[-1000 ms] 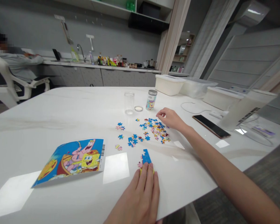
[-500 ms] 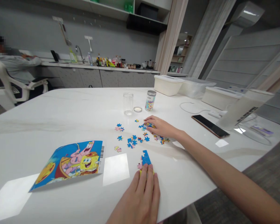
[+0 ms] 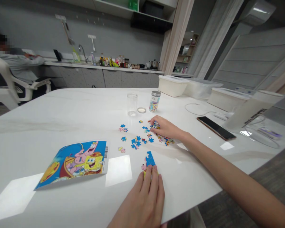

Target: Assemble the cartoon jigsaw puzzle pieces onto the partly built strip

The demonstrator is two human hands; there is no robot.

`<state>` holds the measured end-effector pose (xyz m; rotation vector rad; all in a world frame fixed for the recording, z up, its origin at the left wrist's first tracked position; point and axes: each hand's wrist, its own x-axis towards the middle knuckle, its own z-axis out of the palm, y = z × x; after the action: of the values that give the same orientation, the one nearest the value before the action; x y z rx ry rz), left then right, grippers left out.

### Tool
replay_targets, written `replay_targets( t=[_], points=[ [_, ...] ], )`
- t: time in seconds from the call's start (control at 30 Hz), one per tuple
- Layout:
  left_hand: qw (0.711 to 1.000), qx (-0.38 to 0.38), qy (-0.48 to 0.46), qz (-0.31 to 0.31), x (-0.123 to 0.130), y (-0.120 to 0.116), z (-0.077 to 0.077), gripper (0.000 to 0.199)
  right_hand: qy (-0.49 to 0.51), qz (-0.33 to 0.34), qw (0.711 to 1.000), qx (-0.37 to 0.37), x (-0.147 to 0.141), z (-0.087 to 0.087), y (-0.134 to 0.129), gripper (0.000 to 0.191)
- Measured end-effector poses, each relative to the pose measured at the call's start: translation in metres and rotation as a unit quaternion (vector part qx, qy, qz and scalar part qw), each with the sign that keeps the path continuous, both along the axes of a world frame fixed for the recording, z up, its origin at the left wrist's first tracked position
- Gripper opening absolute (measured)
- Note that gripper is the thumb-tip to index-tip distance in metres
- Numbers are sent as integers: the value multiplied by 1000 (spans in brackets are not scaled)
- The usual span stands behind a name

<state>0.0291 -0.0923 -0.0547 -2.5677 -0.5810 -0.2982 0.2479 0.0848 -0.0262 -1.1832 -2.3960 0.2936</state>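
My left hand [image 3: 142,196] lies flat at the front of the table, fingers stretched out over a joined section of jigsaw puzzle [image 3: 150,159]. The section's blue upper part shows beyond the fingertips; the rest is hidden under them. Farther off, my right hand [image 3: 167,127] reaches into a pile of loose puzzle pieces [image 3: 165,139]. Its thumb and forefinger are curved and apart, with pieces visible between them on the table. More puzzle pieces [image 3: 136,142] are scattered left of that hand. A folded picture sheet [image 3: 80,163] with cartoon figures lies at the left.
Behind the pieces stand an open clear jar [image 3: 132,104], a metal ring lid [image 3: 142,110] and a lidded puzzle can [image 3: 155,102]. A phone [image 3: 216,127], a tilted white cup [image 3: 251,110], a cable and storage boxes [image 3: 173,86] are at the right. A person [image 3: 21,66] sits far left.
The view has shifted slightly. My right hand's fingers have drawn apart and curved more over the pile. My left hand stays on the joined section.
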Motion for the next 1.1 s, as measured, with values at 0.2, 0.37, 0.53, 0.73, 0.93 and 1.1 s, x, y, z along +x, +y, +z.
replay_targets(
  t=[0.2,0.37,0.53,0.73,0.93,1.1],
  points=[
    [1000,-28,8,7,-1,0,4,63,30,20,999,36,-4,8,-4,3],
    [999,-39,7,14,1,-1,6,65,105,32,988,-105,-19,22,-22,7],
    [999,-30,-17,19,2,-3,7,63,119,123,937,-303,-36,26,-42,14],
    [1000,-20,-10,21,3,-4,11,61,90,126,937,-314,-42,24,-51,16],
    [999,-43,7,27,3,-5,10,64,87,123,939,-310,-43,25,-54,10],
    [999,-43,-4,31,3,-6,9,64,82,106,946,-295,-45,26,-54,8]
  ],
)
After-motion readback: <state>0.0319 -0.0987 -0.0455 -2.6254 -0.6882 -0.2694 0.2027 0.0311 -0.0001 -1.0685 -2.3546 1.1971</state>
